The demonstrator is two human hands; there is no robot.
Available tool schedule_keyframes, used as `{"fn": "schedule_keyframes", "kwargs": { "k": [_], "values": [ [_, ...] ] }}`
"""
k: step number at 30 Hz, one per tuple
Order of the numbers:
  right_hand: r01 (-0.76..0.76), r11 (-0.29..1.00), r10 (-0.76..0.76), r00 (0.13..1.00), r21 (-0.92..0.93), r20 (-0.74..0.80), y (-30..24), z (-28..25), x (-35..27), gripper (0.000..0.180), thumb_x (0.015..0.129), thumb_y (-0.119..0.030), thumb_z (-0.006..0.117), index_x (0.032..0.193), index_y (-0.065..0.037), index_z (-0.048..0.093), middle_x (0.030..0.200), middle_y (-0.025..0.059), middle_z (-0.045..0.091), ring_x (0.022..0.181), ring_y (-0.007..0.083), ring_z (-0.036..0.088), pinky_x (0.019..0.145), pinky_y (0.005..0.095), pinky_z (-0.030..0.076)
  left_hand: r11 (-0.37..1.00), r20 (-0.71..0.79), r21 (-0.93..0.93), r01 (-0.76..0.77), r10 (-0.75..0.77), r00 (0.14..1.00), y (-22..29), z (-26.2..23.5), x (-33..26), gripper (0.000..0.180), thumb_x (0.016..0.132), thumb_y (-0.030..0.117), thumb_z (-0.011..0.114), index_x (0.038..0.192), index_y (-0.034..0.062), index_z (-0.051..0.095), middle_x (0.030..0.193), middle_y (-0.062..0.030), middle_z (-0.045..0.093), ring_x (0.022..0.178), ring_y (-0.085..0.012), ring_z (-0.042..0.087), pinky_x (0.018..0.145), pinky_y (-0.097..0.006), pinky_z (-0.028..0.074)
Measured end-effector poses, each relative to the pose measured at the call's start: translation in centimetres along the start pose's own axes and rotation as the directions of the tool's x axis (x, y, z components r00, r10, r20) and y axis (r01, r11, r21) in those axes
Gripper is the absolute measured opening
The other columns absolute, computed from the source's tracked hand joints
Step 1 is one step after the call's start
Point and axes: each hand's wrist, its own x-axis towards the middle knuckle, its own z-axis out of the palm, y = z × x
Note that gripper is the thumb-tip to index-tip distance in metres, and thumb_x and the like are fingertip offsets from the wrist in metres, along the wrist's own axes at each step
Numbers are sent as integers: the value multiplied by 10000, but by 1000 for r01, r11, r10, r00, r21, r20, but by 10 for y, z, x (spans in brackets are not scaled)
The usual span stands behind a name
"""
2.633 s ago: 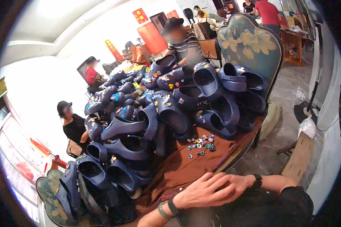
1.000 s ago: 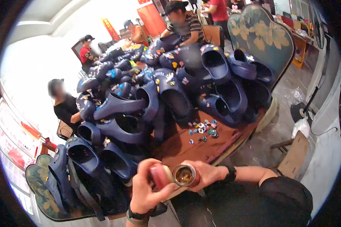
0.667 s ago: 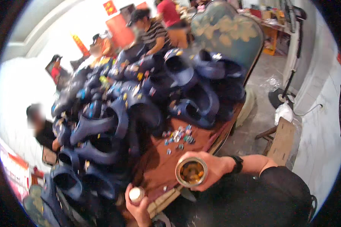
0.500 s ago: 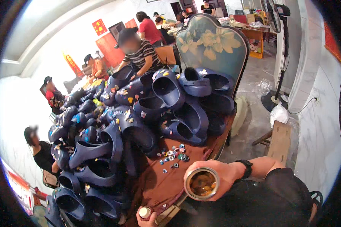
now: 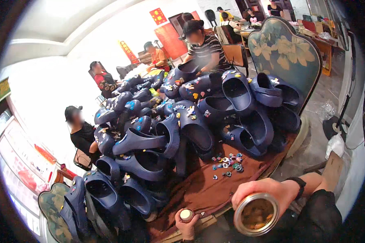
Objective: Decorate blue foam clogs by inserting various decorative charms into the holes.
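Observation:
My right hand (image 5: 251,191) is closed around an open steel thermos cup (image 5: 237,212), its rim turned up toward me. Brown liquid with orange-brown pieces shows inside. Lower and farther left, my left hand (image 5: 185,229) grips a small round cap (image 5: 186,215) with a cream centre and a darker rim, at the near table edge. Between the hands and the shoes, a scatter of small colourful shoe charms (image 5: 228,165) lies on the brown tablecloth (image 5: 182,202). Navy clogs (image 5: 196,131), many with charms on them, are heaped over the left and far parts of the table.
A padded headboard-like chair back (image 5: 282,50) with painted flowers rises behind the clogs. A person in a striped shirt (image 5: 209,50) works across the table, with others farther left. To the right are a wooden bench (image 5: 332,170), a white bag (image 5: 335,146) and a standing fan's base (image 5: 332,127).
The view has swung left, so the table and people sit farther right in it. The thermos cup looks larger and closer. Both hands keep their hold.

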Motion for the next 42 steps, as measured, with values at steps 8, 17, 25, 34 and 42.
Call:
{"fn": "schedule_keyframes", "kwargs": {
  "k": [8,17,25,34,42],
  "values": [
    [59,998,-57,993,-15,103,-4,28,42,766,736,-225,873,1311,37,442,1198,162,550,1072,280,575,909,370,477,996,2,-66,53,-53,999,-13,0,-2,668,623,56,906,1177,26,535,1037,-41,620,914,-142,627,825,-281,532],
    [192,981,-193,975,12,108,-4,38,54,703,769,-206,837,1297,49,448,1139,193,581,992,345,588,851,427,485,946,273,-282,157,-77,959,32,-5,-2,628,830,188,796,1355,43,484,1305,-119,543,1201,-255,538,1017,-404,462],
    [246,969,-240,959,-23,149,-21,41,62,641,797,-174,814,1292,-4,442,1194,201,600,1030,337,631,902,429,497,987,141,-130,98,-80,987,7,1,-7,622,824,178,802,1345,44,491,1270,-118,561,1161,-255,558,995,-405,473],
    [347,937,-342,933,-27,113,-19,42,69,641,757,-158,843,1244,25,469,1134,196,612,957,324,653,833,401,521,970,206,-162,183,-148,967,37,1,-3,617,814,184,812,1330,48,500,1238,-111,573,1120,-250,574,972,-400,479],
    [276,961,-272,956,-25,115,-15,45,60,669,758,-190,844,1262,33,465,1154,189,591,984,337,618,858,420,499,977,225,-112,180,-151,963,17,-6,1,618,806,194,821,1317,52,504,1229,-110,575,1114,-252,576,964,-401,480]
  ]
}}
